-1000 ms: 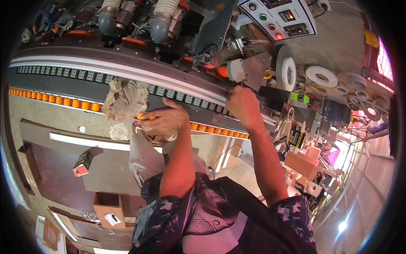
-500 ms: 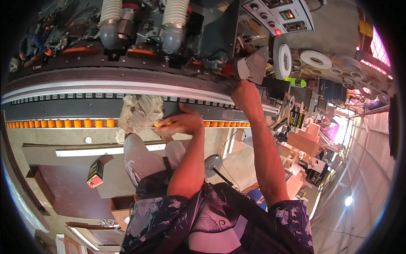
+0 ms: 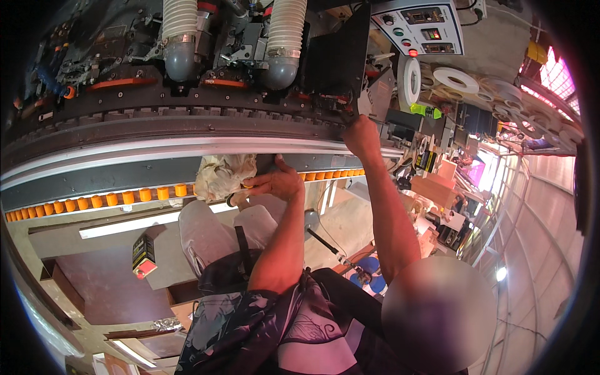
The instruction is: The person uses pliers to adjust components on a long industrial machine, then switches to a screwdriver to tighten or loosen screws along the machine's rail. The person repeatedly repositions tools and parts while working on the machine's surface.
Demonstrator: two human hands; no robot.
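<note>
My left hand [image 3: 278, 181] rests at the roller edge of a long dark machine bed [image 3: 131, 176], its thumb raised and its fingers stretched toward the left. Beside those fingertips lies a crumpled off-white cloth [image 3: 222, 174], draped over the bed and its orange rollers [image 3: 127, 197]. Farther right, my right hand [image 3: 362, 136] is closed in a fist against the dark end of the machine; what it grips is hidden. A silver beam [image 3: 150, 149] runs along the bed between my hands and the machine's inner parts.
Two ribbed hoses [image 3: 285, 28] enter the machine. A white control panel [image 3: 420, 26] stands at the far right, near rolls of edging [image 3: 455, 81] and a green bottle [image 3: 426, 111]. Boards [image 3: 106, 275] and a dark box [image 3: 144, 255] lie below left. A blurred patch covers my right upper arm.
The view has shifted, so the machine appears farther right. The toothed strip below the silver beam has gone from sight, and a row of dark pads shows above it. Both hands keep their places.
</note>
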